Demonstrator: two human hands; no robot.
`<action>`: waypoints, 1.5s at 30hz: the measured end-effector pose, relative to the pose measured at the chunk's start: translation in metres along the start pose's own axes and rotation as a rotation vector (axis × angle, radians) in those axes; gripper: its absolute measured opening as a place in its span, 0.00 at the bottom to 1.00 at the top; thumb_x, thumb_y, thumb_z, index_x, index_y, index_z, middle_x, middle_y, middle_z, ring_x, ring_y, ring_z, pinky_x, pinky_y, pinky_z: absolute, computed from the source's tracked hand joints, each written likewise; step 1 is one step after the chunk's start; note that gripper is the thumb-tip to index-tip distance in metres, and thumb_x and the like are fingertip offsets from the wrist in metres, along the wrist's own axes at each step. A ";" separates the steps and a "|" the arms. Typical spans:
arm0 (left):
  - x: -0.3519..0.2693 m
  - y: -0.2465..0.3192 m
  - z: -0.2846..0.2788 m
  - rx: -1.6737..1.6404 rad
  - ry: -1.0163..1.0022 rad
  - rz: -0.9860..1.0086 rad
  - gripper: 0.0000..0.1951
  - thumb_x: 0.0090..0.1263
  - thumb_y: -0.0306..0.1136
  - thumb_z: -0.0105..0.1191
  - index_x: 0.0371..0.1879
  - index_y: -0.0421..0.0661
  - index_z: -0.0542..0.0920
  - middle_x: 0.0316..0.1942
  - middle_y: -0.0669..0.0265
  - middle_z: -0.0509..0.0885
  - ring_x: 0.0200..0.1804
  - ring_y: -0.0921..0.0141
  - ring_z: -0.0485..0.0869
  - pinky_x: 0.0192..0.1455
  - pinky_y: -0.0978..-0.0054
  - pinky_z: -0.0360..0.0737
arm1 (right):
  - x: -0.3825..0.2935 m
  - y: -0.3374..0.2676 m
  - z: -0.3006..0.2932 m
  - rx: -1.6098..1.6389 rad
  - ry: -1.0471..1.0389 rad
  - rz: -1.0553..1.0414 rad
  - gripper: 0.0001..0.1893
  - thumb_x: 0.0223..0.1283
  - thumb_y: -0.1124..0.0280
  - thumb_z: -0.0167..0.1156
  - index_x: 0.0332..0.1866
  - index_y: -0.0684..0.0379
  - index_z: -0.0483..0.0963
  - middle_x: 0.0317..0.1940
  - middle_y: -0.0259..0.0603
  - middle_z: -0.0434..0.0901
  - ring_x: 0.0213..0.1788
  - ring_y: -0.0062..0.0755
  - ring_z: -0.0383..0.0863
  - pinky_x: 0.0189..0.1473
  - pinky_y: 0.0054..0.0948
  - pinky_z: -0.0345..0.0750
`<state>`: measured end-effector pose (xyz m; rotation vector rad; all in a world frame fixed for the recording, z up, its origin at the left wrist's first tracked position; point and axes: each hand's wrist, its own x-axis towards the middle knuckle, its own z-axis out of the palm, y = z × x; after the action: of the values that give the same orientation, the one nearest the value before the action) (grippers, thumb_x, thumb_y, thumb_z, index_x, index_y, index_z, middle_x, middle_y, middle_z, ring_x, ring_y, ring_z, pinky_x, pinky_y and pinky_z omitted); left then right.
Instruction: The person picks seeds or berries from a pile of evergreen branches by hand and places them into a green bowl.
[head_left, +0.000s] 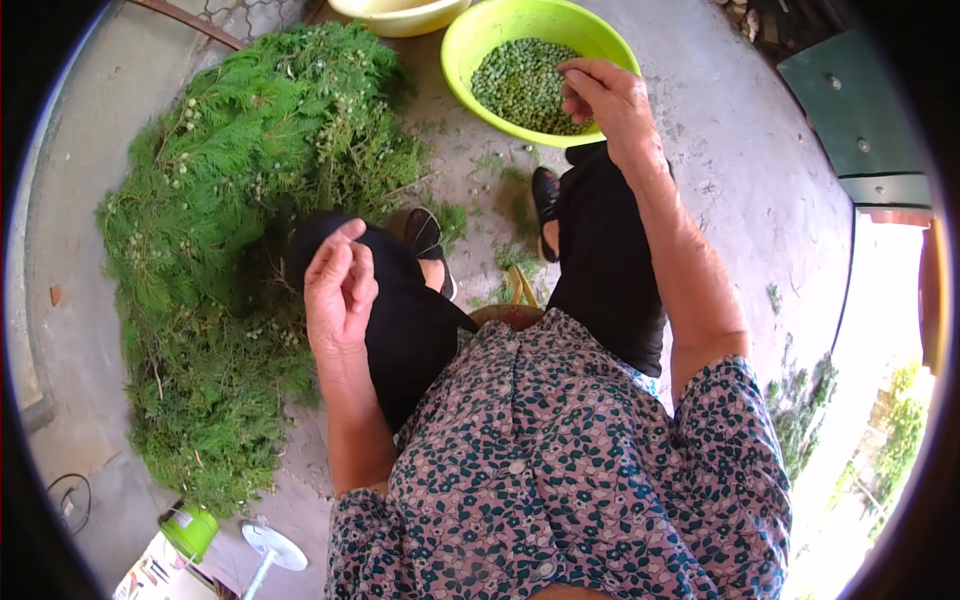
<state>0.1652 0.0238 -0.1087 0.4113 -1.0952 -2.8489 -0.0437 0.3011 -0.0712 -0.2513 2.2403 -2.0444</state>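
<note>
My right hand (611, 101) is over the near right part of a lime-green plastic basin (465, 86), its fingers bent and its thumb near the index finger. Small round green cones (517, 79) cover the basin's bottom. My left hand (341, 292) is raised above my left knee, palm partly turned up, fingers curled. Whether either hand holds something small between its fingertips cannot be made out. Left of my leg lies a large heap of cut conifer branches (225, 165), flat scaly green sprays with pale round cones among them.
A cream basin (405, 19) stands behind the green one. Loose sprigs (517, 259) litter the concrete floor (720, 180) between my shoes. A small green bucket (191, 529) and a white round-topped stand (274, 546) are at lower left. Dark green metal panels (847, 112) rise at right.
</note>
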 end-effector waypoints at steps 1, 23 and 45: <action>0.004 0.004 0.001 -0.025 0.035 0.027 0.15 0.67 0.31 0.47 0.48 0.34 0.71 0.26 0.60 0.77 0.13 0.81 0.66 0.11 0.89 0.62 | 0.004 0.004 0.004 -0.034 -0.060 0.031 0.09 0.59 0.72 0.52 0.40 0.64 0.76 0.25 0.32 0.76 0.24 0.17 0.74 0.27 0.18 0.72; 0.138 0.039 0.082 0.047 0.193 -0.091 0.08 0.66 0.30 0.49 0.38 0.38 0.74 0.22 0.70 0.73 0.18 0.80 0.66 0.17 0.84 0.62 | -0.071 0.275 0.049 -0.768 -0.310 0.067 0.07 0.43 0.69 0.57 0.25 0.60 0.79 0.19 0.45 0.78 0.24 0.41 0.79 0.34 0.33 0.76; 0.114 0.070 0.074 0.257 0.497 -0.022 0.07 0.62 0.32 0.54 0.34 0.43 0.79 0.28 0.68 0.81 0.27 0.78 0.75 0.26 0.83 0.68 | -0.087 0.196 0.122 0.306 -0.246 1.037 0.09 0.57 0.68 0.56 0.32 0.64 0.75 0.22 0.36 0.76 0.24 0.23 0.75 0.28 0.24 0.74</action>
<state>0.0333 0.0029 -0.0350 1.0784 -1.3375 -2.4118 0.0527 0.2153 -0.2812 0.5404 1.3780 -1.5767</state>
